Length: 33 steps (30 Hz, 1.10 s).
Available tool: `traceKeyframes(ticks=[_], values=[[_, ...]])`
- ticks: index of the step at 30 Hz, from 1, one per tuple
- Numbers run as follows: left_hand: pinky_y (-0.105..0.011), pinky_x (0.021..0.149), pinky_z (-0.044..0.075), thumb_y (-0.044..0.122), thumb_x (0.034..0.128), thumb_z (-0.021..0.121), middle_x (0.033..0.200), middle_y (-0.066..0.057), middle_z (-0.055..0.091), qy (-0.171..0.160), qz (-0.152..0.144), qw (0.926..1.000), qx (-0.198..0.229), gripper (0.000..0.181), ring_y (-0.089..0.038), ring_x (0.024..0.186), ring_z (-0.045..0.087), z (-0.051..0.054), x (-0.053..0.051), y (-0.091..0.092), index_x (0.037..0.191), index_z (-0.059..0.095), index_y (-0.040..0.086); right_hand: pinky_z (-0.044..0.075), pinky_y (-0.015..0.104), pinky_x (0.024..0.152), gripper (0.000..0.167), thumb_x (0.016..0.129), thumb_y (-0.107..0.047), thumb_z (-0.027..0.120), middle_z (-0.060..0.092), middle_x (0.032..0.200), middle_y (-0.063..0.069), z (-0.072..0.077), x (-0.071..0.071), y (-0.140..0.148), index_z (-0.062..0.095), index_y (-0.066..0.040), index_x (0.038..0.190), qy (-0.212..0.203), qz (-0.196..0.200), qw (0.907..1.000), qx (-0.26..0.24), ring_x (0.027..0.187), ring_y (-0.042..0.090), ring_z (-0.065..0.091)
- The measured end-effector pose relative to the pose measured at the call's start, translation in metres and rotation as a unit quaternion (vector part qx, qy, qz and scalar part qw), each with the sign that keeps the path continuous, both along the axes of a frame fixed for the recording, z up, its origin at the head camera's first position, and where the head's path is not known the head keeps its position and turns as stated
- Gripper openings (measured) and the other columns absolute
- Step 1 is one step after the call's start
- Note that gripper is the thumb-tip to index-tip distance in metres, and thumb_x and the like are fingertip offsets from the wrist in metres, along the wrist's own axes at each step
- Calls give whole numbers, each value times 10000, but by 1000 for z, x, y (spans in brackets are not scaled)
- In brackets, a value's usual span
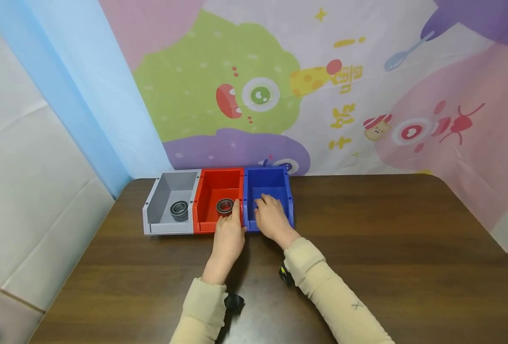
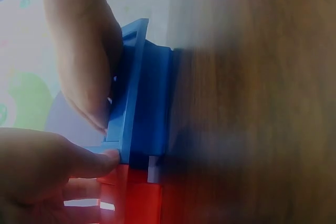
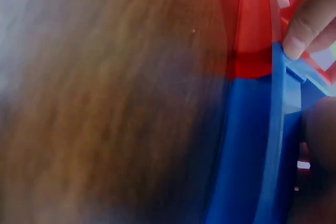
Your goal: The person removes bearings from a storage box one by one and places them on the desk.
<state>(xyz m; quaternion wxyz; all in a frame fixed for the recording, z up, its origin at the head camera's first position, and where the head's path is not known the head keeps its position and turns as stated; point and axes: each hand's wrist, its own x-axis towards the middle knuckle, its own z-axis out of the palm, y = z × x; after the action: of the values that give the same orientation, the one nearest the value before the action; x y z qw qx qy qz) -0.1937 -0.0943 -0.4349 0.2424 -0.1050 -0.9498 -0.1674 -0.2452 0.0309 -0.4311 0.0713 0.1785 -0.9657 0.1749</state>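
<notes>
One table is carrying a gray bin, red bin and blue bin. The left hand, index straight, is partly covering one bearing in the red; the right hand is dipping into the blue, its hold impossible to tell. Another bearing is sitting in the gray.

Three bins abreast, table beneath, bearings in left two
</notes>
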Motion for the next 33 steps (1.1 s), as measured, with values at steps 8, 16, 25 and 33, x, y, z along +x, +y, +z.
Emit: traceKeyframes(ticks=[8, 16, 25, 33], values=[[-476, 878, 442, 55, 694, 755, 855, -218, 657, -153, 33, 9998, 91, 712, -343, 789, 629, 0, 2, -1, 1294, 389, -62, 342, 478, 1008, 481, 865, -163, 563, 378, 1369, 225, 3, -11, 1, 455, -58, 1322, -964, -472, 9914, -748, 1235, 409, 381], [-479, 892, 433, 64, 701, 751, 867, -215, 657, -282, 99, 9995, 62, 717, -340, 824, 628, 2, 2, 1, 1304, 381, -51, 445, 453, 889, 505, 807, -121, 627, 466, 1226, 228, 4, -14, -2, 491, -54, 1289, -999, -838, 9868, -959, 1042, 397, 527], [-482, 890, 435, 64, 702, 750, 880, -219, 658, -219, 118, 9997, 28, 717, -342, 829, 630, 1, 1, 1, 1306, 379, -49, 444, 453, 891, 491, 798, -90, 618, 462, 1202, 240, 3, -14, -2, 489, -15, 1266, -964, -866, 9856, -1085, 1034, 405, 516], [-477, 861, 446, 75, 695, 757, 846, -209, 658, -155, 114, 9998, 9, 709, -336, 795, 630, 1, 3, 0, 1290, 395, -52, 421, 450, 911, 493, 781, -58, 619, 429, 1202, 226, -9, -15, 0, 489, -25, 1256, -568, -802, 9834, -1525, 1068, 392, 466]])
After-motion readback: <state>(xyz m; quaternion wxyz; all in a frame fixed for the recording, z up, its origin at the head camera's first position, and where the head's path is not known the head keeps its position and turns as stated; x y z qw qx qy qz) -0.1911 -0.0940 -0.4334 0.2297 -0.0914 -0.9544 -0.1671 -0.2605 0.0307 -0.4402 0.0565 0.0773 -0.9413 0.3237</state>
